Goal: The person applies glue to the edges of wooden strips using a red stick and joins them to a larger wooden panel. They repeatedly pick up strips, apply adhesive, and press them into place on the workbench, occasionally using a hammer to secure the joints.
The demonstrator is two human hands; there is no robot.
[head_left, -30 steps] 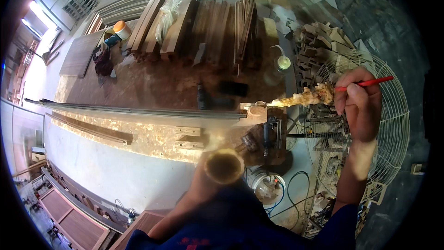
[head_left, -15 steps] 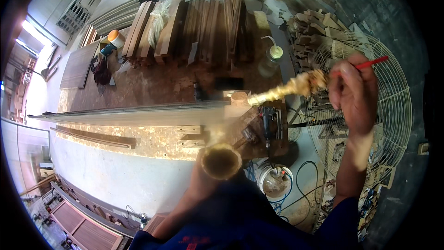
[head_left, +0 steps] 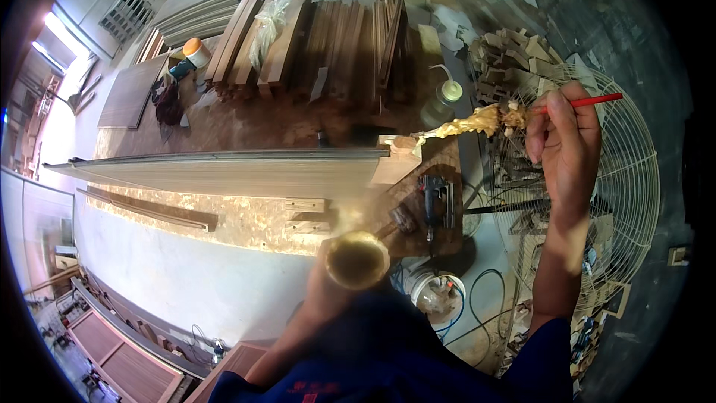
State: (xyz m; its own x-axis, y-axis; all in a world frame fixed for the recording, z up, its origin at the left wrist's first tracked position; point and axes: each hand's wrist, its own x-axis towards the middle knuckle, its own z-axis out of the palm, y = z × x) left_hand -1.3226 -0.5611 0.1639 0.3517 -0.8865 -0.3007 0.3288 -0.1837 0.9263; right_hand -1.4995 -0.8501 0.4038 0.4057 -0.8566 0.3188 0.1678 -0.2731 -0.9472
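In my right hand [head_left: 570,145] is a thin stick with a red end [head_left: 600,98], pinched between thumb and fingers. Its far half is caked with lumpy yellow-brown glue [head_left: 477,121]. That coated tip meets, or nearly meets, the right corner of a pale wood end piece [head_left: 399,160], where a light yellowish smear shows. The end piece sits at the right end of a long wooden panel [head_left: 239,175] standing along the bench. Low in the middle, my left hand [head_left: 324,300] is wrapped round a round cup [head_left: 358,260] with a crusted yellowish rim; its inside looks dark and blurred.
Beyond the panel, stacked wood strips [head_left: 343,45] cover the bench. A capped bottle [head_left: 440,104] stands near the glue stick. A power drill [head_left: 430,205] and a hammer [head_left: 403,218] lie at the near right. A wire fan guard [head_left: 634,186] is behind my right arm, a white bucket [head_left: 425,280] below.
The view has shifted slightly. The glue-coated tip has moved from the side of the end piece to its far right corner. My left hand keeps the cup in place.
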